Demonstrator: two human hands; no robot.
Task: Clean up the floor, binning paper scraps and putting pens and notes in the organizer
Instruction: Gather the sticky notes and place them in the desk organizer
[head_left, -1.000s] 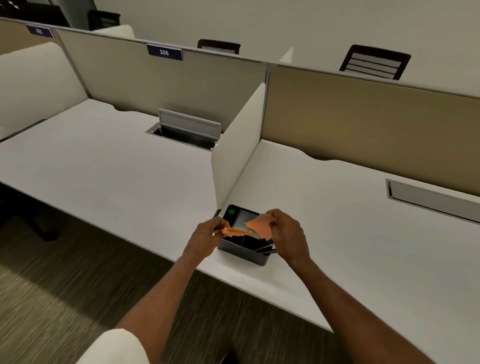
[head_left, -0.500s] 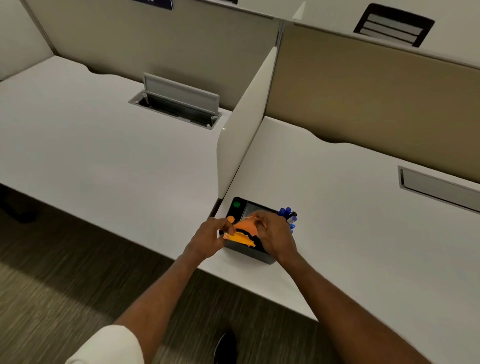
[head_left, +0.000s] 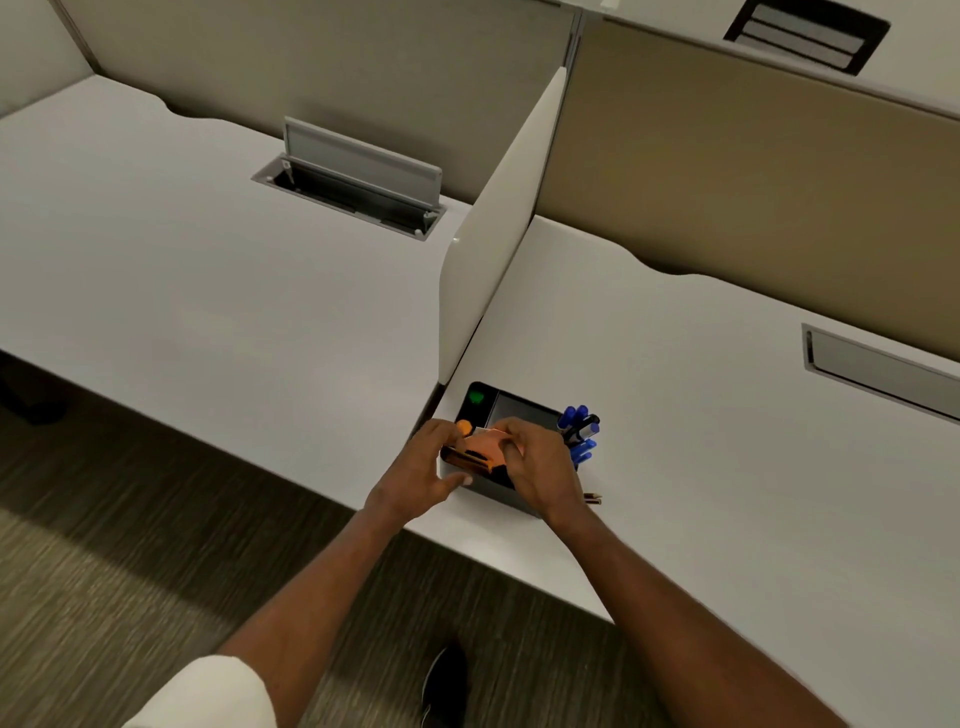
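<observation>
Head view, looking down across two workstations. The white tabletop (head_left: 727, 415) fills most of my view and is backed by beige panels (head_left: 727, 171). Below it I see striped brown carpet on the floor (head_left: 130, 545). A white divider (head_left: 488, 260) stands upright and splits the tabletop into left and right bays. In the left bay a cable tray (head_left: 358, 182) is set into the surface with its grey lid raised. In the right bay a flap (head_left: 883, 371) lies shut.

Both forearms reach in from the lower edge and meet at the black organizer (head_left: 488, 487). It sits on the right bay, just beside the near end of the divider and close to the tabletop's front edge.

The right hand (head_left: 537, 462) has its fingers curled over the orange notes (head_left: 483, 446) and holds them in the organizer's near compartment. The left hand (head_left: 421, 470) lies at the organizer's left end, fingers curved over the rim beside the notes and thumb straight along the front wall. I cannot tell whether it grips.

Blue pens (head_left: 579, 431) stand bunched in the organizer's right end. Pencil tips (head_left: 592, 499) show behind the right wrist. A green item (head_left: 476, 397) lies in the far-left compartment, with a small orange one (head_left: 464, 428) nearer. A dark shoe (head_left: 444, 680) is on the floor below.
</observation>
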